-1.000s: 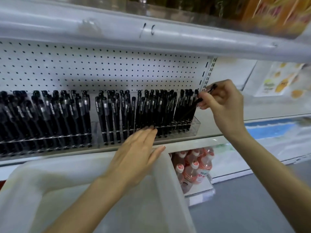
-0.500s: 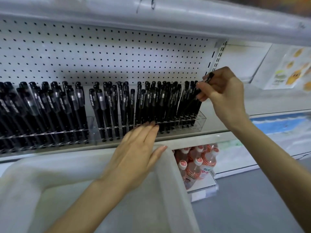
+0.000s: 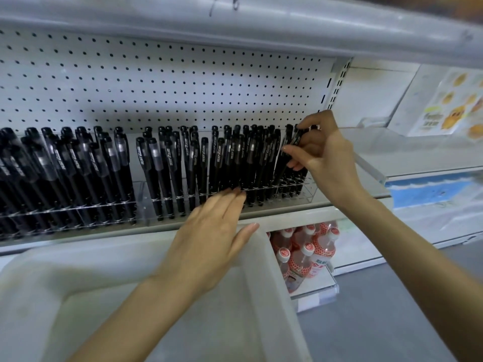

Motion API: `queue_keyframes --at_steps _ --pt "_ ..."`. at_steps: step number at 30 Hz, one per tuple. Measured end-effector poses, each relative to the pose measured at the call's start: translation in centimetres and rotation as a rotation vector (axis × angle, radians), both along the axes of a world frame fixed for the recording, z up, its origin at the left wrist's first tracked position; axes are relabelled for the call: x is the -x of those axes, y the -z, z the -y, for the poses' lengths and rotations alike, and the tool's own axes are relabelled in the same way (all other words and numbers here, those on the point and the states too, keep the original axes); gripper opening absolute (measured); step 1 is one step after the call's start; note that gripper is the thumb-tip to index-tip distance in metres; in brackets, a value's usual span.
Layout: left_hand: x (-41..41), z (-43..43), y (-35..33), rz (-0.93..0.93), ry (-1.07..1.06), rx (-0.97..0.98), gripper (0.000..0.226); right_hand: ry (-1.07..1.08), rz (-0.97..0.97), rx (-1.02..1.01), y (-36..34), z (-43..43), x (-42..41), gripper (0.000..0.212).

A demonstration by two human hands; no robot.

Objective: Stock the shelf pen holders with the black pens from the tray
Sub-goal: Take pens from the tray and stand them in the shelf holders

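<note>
Pinching a black pen (image 3: 295, 139), right hand (image 3: 326, 158) curled, left hand (image 3: 209, 236) flat on the tray (image 3: 271, 296)

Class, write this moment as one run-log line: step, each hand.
step: stocking | right hand: pinches black pen at right end of pen holder | left hand: flat on tray rim

The single wide-angle view sits at head height just in front of the shelving. It faces forward and a little downward, onto the white perforated metal back panel (image 3: 170, 82), and the pale grey upper shelf edge (image 3: 261, 27) bows across the top. The rows of black plastic pens (image 3: 172, 165) stand close at mid-frame. The white translucent plastic tray (image 3: 271, 296) lies nearest along the bottom, and the grey floor (image 3: 379, 335) falls away at lower right.
</note>
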State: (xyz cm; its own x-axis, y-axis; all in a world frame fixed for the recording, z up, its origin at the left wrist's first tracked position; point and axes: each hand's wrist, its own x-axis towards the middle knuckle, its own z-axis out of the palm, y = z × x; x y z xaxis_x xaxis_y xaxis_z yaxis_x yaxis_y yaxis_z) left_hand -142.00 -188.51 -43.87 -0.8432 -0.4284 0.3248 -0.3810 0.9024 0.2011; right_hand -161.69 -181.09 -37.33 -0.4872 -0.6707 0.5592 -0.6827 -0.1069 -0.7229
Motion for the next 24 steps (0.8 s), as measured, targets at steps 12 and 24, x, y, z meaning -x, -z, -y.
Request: queue_keyframes --at_steps 12,24 --pt "0.0 0.2 0.0 0.0 0.022 -0.024 0.073 0.074 -0.172 -0.093 1.4 -0.1 0.1 0.04" --pt "-2.3 -0.7 -2.0 0.009 0.046 -0.126 0.066 0.103 -0.313 -0.207 -0.1 -1.5 -1.2 0.046"
